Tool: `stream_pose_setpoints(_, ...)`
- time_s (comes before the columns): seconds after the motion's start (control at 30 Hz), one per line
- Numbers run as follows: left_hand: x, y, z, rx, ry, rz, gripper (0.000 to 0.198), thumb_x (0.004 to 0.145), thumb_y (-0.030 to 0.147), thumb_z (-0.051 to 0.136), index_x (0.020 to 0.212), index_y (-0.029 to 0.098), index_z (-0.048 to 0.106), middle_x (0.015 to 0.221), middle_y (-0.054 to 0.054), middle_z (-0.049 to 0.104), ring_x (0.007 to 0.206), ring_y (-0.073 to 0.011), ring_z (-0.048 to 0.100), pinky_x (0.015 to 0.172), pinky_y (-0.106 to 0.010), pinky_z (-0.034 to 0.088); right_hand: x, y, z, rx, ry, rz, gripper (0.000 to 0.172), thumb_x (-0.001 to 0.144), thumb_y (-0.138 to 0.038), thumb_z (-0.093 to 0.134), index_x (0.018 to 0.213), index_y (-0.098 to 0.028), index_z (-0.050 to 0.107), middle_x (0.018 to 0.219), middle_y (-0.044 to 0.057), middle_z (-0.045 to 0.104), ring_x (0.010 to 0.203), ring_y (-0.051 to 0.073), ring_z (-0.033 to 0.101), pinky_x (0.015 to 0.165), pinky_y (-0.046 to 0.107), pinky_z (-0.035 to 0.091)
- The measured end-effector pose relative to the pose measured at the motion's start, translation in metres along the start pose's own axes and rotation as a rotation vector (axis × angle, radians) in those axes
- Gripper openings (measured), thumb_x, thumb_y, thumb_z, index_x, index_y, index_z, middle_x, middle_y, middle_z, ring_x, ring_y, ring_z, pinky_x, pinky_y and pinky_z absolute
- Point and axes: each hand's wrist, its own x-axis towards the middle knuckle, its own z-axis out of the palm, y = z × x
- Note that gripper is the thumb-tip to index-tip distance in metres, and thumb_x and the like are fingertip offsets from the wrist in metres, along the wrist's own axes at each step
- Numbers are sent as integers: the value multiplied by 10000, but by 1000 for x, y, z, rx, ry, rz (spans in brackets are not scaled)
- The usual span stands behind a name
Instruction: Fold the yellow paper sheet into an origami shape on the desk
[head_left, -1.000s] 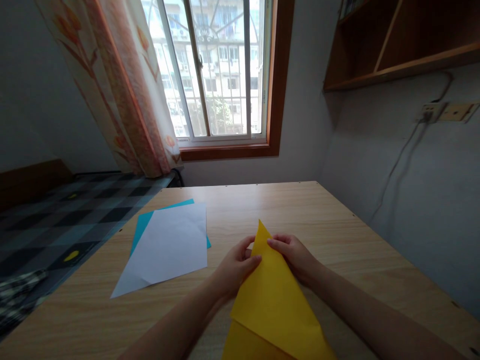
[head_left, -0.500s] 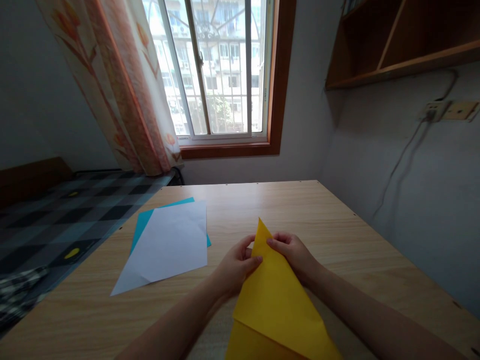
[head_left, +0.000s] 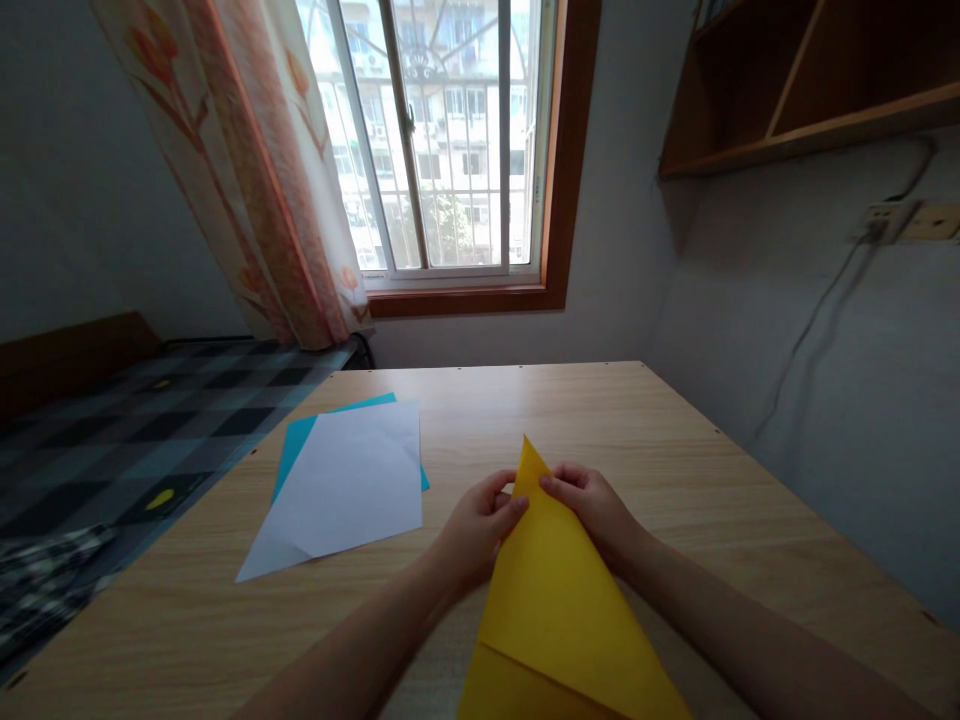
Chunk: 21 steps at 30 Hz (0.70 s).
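Note:
A folded sheet of yellow paper tapers to a sharp point at its far end, and its near end runs out of the bottom of the view. A folded edge crosses it low down. My left hand pinches its left edge near the tip, thumb on top and the other fingers partly hidden. On the opposite edge my right hand is closed as well, thumb on the upper face and fingers curled behind. The paper is held slightly tilted over the wooden table.
On the left of the table lies a white sheet over a turquoise sheet. A bed with a checked cover adjoins the left edge. Beyond are a window and curtain; a wall shelf hangs at right.
The view has shifted slightly, so the scene sits a little further right. Both hands keep their hold near the paper's tip, with hardly any movement of the fingers.

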Motion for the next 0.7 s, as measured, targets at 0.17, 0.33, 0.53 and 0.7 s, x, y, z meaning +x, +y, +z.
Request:
stream_pose_setpoints(0.17, 0, -3, -1, 1, -6, -4, 455, 713, 399, 752, 1081, 163, 627, 559, 49, 565, 485, -104, 525, 494, -207, 400, 1, 0, -2, -6, -5, -8, 373, 622, -460, 809, 726, -174, 594, 653, -6, 652, 556, 144, 578, 550, 263, 426)
stream_pose_setpoints(0.33, 3, -6, -2, 5, 14, 5, 424, 703, 428, 765, 1007, 162, 637, 653, 4, 624, 592, -143, 598, 557, -232, 444, -1, 1, -1, -21, -52, 8, 363, 648, -450, 802, 732, -171, 586, 648, -9, 647, 540, 131, 564, 534, 251, 407)
stream_pose_setpoints(0.53, 7, -5, -8, 77, 86, 95, 406, 671, 454, 787, 896, 154, 629, 675, -3, 633, 591, -132, 579, 535, -220, 414, -7, -1, 7, -130, -105, 19, 372, 636, -453, 804, 687, -162, 577, 619, -29, 592, 524, 97, 496, 503, 224, 335)
stream_pose_setpoints(0.7, 7, -4, -10, 193, 100, 155, 375, 704, 457, 759, 867, 147, 627, 615, 20, 581, 541, -105, 512, 494, -201, 356, -7, 0, 7, -161, -107, 21, 390, 623, -465, 806, 682, -161, 569, 627, -31, 570, 547, 96, 481, 516, 227, 327)
